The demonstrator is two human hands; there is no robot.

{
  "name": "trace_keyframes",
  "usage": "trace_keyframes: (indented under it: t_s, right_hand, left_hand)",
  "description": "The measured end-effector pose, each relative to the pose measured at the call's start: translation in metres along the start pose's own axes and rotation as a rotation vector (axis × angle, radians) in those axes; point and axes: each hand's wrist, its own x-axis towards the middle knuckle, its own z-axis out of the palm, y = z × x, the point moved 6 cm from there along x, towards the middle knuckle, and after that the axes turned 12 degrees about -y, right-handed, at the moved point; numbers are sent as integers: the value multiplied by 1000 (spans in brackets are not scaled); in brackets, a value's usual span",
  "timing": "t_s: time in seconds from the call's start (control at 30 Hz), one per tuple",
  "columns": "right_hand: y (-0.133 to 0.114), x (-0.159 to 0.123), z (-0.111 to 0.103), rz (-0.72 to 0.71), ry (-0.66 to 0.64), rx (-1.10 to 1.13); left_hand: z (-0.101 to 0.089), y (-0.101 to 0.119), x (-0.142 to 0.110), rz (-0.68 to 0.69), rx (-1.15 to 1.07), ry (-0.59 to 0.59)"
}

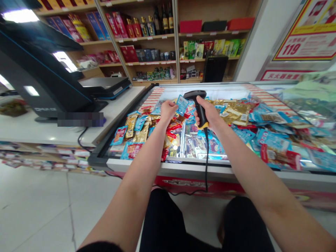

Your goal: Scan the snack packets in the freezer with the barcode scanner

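My left hand [168, 112] pinches a small blue snack packet [182, 105] by its edge, holding it up close to the scanner's head. My right hand [207, 113] grips a black handheld barcode scanner [200, 108] with a yellow band at its base, and its black cord [206, 164] hangs down over the front of the chest. Both hands are above a glass-topped chest freezer [168, 165] heaped with blue, gold and red snack packets [235, 113].
To the left stands a white checkout counter [52, 129] carrying a black till screen [39, 73] and a flat scale [105, 85]. Wooden shelves of boxes and bottles [147, 42] rise behind the freezer. A red-and-yellow price poster [301, 35] hangs at the right. Below is a tiled floor [34, 210].
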Motion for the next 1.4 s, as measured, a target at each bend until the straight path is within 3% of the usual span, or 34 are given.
trace_keyframes:
  t_s: [0.23,0.6,0.77,0.97,1.17,1.4]
  right_hand:
    - [2,0,-1,9,-6,15]
    - [4,1,-1,20,-25,-4]
    - [3,1,0,10,-35,-4]
    - [3,-2,5,8,-50,2]
    - [2,-4,11,1,-71,9]
    - [3,-3,12,-10,-91,16]
  left_hand:
    - [3,-5,1,-1,-97,-20]
    - [2,-8,6,38,-19,-6]
    - [-3,-2,4,81,-5,51]
    - [-7,1,0,34,-58,52]
    - [-17,4,-3,41,-17,147]
    - [-8,0,-1,40,-51,98]
